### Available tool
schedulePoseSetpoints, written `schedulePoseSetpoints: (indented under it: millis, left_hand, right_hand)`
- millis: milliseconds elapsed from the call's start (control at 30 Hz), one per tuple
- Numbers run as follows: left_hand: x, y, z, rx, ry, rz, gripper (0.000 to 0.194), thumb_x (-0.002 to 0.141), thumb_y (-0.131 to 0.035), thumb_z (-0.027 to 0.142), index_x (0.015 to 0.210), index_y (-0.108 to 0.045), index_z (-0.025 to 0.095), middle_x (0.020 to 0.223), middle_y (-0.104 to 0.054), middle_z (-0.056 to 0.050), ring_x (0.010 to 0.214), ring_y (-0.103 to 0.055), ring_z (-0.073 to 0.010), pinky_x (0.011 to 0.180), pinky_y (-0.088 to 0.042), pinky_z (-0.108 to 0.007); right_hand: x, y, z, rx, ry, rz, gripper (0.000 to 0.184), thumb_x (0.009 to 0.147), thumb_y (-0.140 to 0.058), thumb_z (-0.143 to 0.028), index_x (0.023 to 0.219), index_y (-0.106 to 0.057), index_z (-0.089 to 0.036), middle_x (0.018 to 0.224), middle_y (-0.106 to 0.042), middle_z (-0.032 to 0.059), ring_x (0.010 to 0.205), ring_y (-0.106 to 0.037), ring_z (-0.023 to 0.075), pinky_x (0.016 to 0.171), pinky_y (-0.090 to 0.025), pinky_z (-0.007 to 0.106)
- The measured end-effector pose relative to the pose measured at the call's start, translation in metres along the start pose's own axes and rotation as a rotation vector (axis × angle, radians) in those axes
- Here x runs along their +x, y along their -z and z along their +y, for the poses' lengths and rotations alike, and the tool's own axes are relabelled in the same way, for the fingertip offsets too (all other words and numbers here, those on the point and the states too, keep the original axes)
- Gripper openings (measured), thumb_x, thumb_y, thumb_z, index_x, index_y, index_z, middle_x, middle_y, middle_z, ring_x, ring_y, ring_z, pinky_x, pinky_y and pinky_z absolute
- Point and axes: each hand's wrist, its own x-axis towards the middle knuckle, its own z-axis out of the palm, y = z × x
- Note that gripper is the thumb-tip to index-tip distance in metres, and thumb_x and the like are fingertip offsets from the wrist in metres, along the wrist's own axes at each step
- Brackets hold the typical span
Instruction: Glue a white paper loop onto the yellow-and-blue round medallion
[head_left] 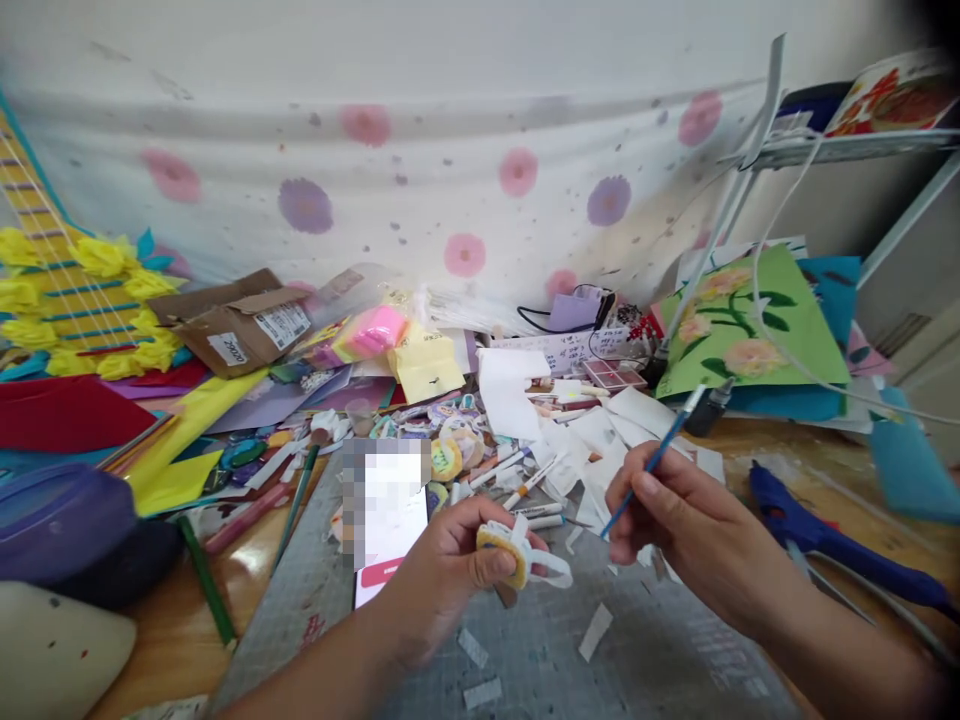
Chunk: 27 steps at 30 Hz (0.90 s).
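Observation:
My left hand pinches a small round paper piece with a yellow edge and white strips curling off it, just above the grey cutting mat. My right hand grips a thin blue-handled tool, like a craft knife or brush, whose lower tip points toward the paper piece; its pale end sticks up to the right. Both hands hover over the mat, a short gap between them.
A phone lies on the mat's left part. Paper scraps, pens and stickers litter the middle. A blue glue gun lies at right, a green flower card behind it. A cardboard box and coloured paper sit at left.

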Motion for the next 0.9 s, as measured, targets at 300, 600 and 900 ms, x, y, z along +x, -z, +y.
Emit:
schedulePoseSetpoints:
  millis: [300,600,900]
  left_hand:
    - [-0.005,-0.002,-0.003,0.047,0.028,0.05,0.02,0.068,-0.078,0.03,0.08,-0.067,0.019,0.074,-0.069,-0.001,0.069,-0.061,-0.0148,0.065,-0.041,-0.025]
    - [-0.006,0.0,-0.006,0.064,0.055,0.04,0.022,0.067,-0.078,0.029,0.085,-0.069,0.021,0.077,-0.07,-0.002,0.072,-0.063,-0.0175,0.067,-0.043,-0.027]
    - [-0.005,-0.004,-0.003,0.066,0.082,0.085,0.024,0.062,-0.081,0.031,0.078,-0.069,0.018,0.069,-0.071,-0.001,0.062,-0.063,-0.0146,0.058,-0.045,-0.023]
  right_hand:
    - [-0.016,-0.024,-0.006,-0.239,0.155,-0.092,0.006,0.088,-0.057,-0.03,0.09,-0.062,-0.027,0.08,-0.07,0.002,0.073,-0.067,0.0165,0.065,-0.056,0.026]
    - [-0.019,-0.033,0.001,-0.362,0.156,-0.124,0.009,0.092,-0.05,-0.024,0.093,-0.057,-0.029,0.082,-0.069,-0.0017,0.076,-0.066,0.0131,0.068,-0.054,0.022]
    - [-0.01,-0.031,-0.006,-0.813,0.35,-0.142,0.013,0.088,-0.048,-0.02,0.083,-0.058,-0.025,0.075,-0.065,0.0,0.068,-0.063,0.0161,0.058,-0.051,0.024]
